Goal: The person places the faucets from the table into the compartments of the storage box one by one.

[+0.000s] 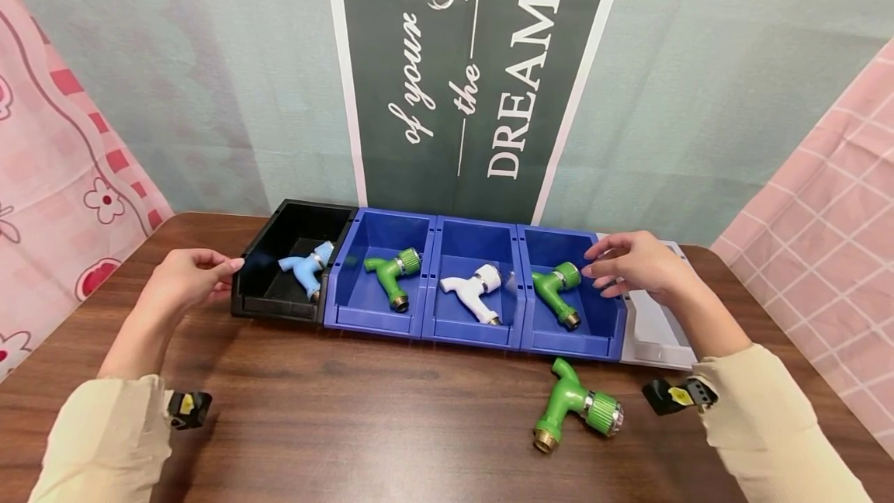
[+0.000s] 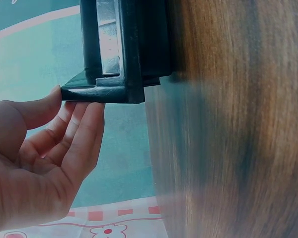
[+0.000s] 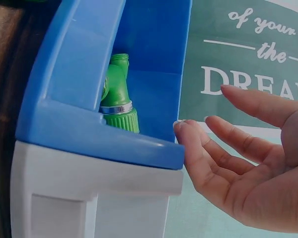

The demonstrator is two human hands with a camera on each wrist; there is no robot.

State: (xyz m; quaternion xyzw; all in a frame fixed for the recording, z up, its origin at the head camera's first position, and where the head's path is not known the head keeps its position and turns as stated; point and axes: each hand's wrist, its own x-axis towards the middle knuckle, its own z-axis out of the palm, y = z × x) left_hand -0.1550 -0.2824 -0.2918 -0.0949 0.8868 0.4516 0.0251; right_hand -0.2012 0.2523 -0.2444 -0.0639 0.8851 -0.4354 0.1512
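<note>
My left hand (image 1: pixel 190 276) is at the left side of the black bin (image 1: pixel 254 307); its thumb tip touches the rim and the fingertips lie against the outer wall. A light blue tap (image 1: pixel 305 270) lies in that bin. My right hand (image 1: pixel 635 264), fingers relaxed and holding nothing, hovers by the right end of the rightmost blue bin (image 1: pixel 573 346). Inside this bin lies a green tap (image 1: pixel 556 295), seen too in the right wrist view. On the table in front is another green tap (image 1: pixel 569 406), with a ribbed green knob and brass thread.
The middle blue bin (image 1: pixel 471 334) holds a white tap (image 1: pixel 475 291), and the blue bin (image 1: pixel 370 319) left of it a green tap (image 1: pixel 395 276). A white bin (image 1: pixel 656 352) ends the row at right. Behind hangs a curtain (image 1: pixel 279 76); the table (image 1: pixel 335 425) is brown wood.
</note>
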